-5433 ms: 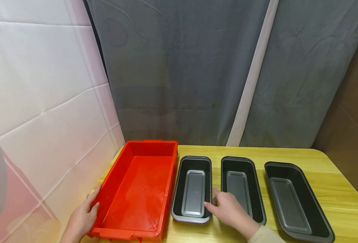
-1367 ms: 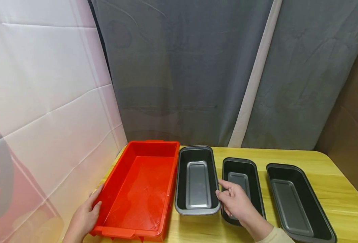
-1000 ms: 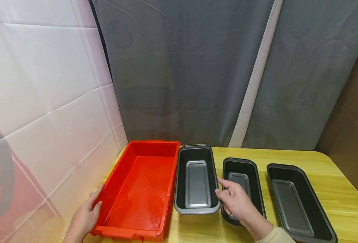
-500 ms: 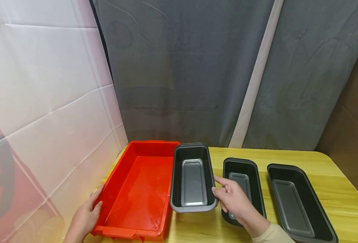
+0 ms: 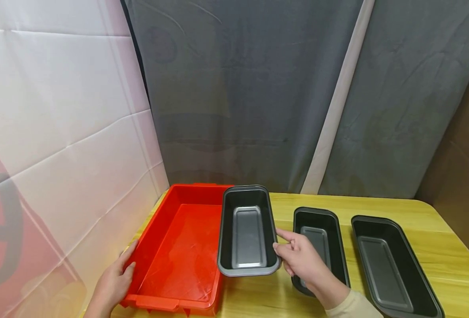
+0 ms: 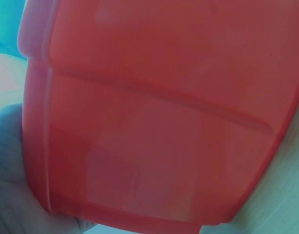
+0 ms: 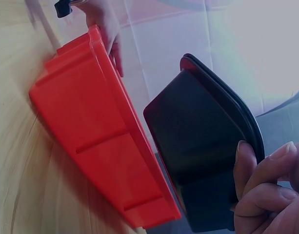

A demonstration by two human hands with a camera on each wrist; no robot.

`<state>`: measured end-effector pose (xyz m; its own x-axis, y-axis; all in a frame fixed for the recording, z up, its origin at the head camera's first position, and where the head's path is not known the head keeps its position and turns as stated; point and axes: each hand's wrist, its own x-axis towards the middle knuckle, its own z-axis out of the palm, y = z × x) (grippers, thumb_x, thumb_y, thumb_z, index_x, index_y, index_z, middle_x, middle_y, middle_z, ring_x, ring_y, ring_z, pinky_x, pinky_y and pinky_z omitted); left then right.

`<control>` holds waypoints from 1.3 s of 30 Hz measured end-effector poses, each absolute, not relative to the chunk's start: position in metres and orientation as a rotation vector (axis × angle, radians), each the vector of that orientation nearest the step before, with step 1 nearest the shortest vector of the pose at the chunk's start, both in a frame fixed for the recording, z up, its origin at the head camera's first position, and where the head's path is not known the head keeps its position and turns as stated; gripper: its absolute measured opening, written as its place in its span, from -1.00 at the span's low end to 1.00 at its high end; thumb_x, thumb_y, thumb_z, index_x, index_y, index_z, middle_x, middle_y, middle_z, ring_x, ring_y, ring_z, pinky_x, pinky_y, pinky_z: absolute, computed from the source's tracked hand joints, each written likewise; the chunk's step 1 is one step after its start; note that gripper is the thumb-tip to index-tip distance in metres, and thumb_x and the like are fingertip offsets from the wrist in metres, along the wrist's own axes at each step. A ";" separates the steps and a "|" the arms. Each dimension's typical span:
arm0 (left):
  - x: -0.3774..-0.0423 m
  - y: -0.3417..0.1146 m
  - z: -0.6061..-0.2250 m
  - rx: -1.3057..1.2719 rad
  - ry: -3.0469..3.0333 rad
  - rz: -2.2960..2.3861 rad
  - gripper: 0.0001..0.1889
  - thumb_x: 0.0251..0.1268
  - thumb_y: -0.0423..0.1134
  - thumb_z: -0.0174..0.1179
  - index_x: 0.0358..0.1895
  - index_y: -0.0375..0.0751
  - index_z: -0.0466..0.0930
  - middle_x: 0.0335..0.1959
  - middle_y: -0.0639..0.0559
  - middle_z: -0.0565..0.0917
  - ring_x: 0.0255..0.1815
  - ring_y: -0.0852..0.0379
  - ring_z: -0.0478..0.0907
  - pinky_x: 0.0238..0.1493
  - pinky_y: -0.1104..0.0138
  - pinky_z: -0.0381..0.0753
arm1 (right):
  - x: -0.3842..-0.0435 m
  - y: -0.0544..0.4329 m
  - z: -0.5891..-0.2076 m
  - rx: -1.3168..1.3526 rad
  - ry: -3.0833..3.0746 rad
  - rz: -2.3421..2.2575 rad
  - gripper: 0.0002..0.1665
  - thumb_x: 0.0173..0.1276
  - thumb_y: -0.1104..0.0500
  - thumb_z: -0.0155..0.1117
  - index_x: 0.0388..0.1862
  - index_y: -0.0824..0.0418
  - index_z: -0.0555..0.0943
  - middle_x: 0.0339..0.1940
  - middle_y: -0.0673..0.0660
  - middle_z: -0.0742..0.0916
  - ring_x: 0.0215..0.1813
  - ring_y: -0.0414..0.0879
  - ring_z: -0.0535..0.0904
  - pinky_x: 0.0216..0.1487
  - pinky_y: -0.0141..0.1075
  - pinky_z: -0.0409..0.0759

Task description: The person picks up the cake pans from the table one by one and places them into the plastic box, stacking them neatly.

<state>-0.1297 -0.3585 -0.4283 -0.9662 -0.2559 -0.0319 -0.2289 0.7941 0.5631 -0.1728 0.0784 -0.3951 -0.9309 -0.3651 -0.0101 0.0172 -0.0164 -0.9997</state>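
Pinching round-cornered dark metal pan [image 5: 248,238]: right hand [image 5: 303,258] | holding ribbed red plastic tray [image 5: 179,256]: left hand [image 5: 112,282]

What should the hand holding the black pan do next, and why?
Maybe the right hand should carry the black pan a bit left, over the red tray. The pan is held up, it overlaps just the tray's right side from above, and the tray looks empty.

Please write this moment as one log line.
right hand: holds dark pan above table | left hand: touches red tray | two other pans: on table
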 end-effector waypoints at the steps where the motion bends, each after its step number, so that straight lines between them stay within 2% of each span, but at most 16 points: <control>1: -0.130 -0.359 -0.428 0.398 -2.932 -0.914 -0.37 0.48 -0.33 -0.09 0.56 -0.07 -0.02 0.37 -0.52 0.22 0.25 -0.49 0.28 0.25 -0.28 0.23 | -0.173 0.077 -0.395 -0.370 1.989 -2.032 -0.27 0.38 0.35 0.10 0.44 0.57 0.11 -0.76 0.00 0.46 -0.82 -0.24 0.22 -0.74 -0.49 0.23; 25: -0.128 -0.358 -0.429 0.385 -2.912 -0.930 -0.37 0.46 -0.35 -0.08 0.55 -0.09 0.01 0.33 -0.56 0.26 0.21 -0.49 0.31 0.22 -0.25 0.28 | -0.173 0.054 -0.379 -0.393 1.969 -2.008 -0.30 0.39 0.35 0.11 0.44 0.54 0.16 -0.69 0.01 0.57 -0.80 -0.24 0.23 -0.72 -0.49 0.23; 32: -0.129 -0.358 -0.429 0.395 -2.922 -0.922 -0.37 0.47 -0.34 -0.09 0.55 -0.09 0.00 0.34 -0.55 0.24 0.24 -0.50 0.28 0.24 -0.27 0.25 | -0.177 0.048 -0.377 -0.438 1.928 -2.022 -0.33 0.40 0.36 0.10 0.43 0.53 0.18 -0.58 0.15 0.70 -0.81 -0.25 0.25 -0.72 -0.50 0.26; 39: -0.130 -0.358 -0.428 0.412 -2.931 -0.932 -0.37 0.49 -0.32 -0.10 0.56 -0.06 -0.02 0.36 -0.54 0.23 0.24 -0.49 0.27 0.24 -0.28 0.24 | -0.178 0.038 -0.379 -0.465 1.903 -2.044 -0.31 0.39 0.36 0.10 0.42 0.58 0.15 -0.66 0.06 0.63 -0.82 -0.28 0.24 -0.73 -0.50 0.24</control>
